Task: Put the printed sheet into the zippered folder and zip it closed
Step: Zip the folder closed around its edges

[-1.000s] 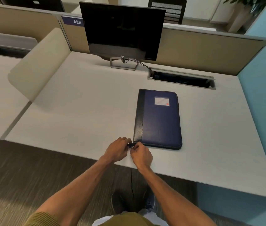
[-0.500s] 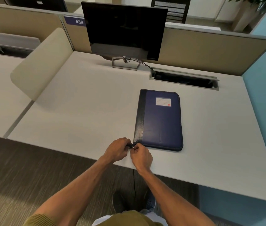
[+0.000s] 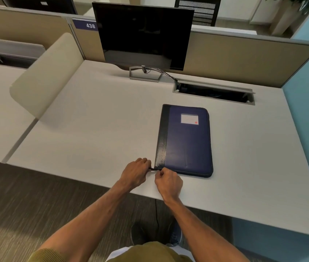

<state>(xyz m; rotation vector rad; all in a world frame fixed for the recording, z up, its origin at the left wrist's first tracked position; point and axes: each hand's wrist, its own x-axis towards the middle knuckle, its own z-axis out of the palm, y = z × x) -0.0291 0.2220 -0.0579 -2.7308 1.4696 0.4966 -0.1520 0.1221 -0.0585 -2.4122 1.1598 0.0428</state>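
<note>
A dark blue zippered folder with a black spine strip and a white label lies flat and closed on the pale desk. Both hands meet at its near left corner. My left hand pinches a thin black zipper pull that sticks out leftward from that corner. My right hand has its fingers closed at the folder's front edge beside the same corner; what it pinches is hidden. No printed sheet is visible anywhere.
A dark monitor on a metal stand stands at the back of the desk. An open cable hatch lies behind the folder. A beige side divider rises at the left, and a blue wall bounds the right.
The hands stay pinched at the folder's near left corner. The left hand has drawn slightly left, so a short black pull now shows between the hands. The folder has not moved.
</note>
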